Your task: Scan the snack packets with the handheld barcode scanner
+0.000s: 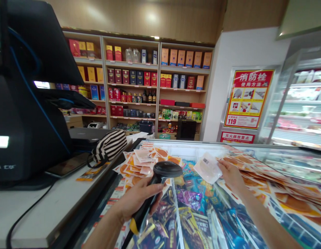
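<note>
My left hand is wrapped round the handle of a black barcode scanner, whose head points up and to the right. In my right hand a flat white packet is pinched by its right edge, with a small barcode label on the side facing me. Both hands are above the glass top of a chest freezer. A pile of orange-and-white packets lies on the glass left of the scanner. More such packets are spread beneath and right of my right arm.
Colourful ice cream wrappers show through the freezer glass, between wire dividers. On the left counter stand a black checkout terminal and a striped pouch. Behind are shelves of boxed bottles; a lit display fridge stands right.
</note>
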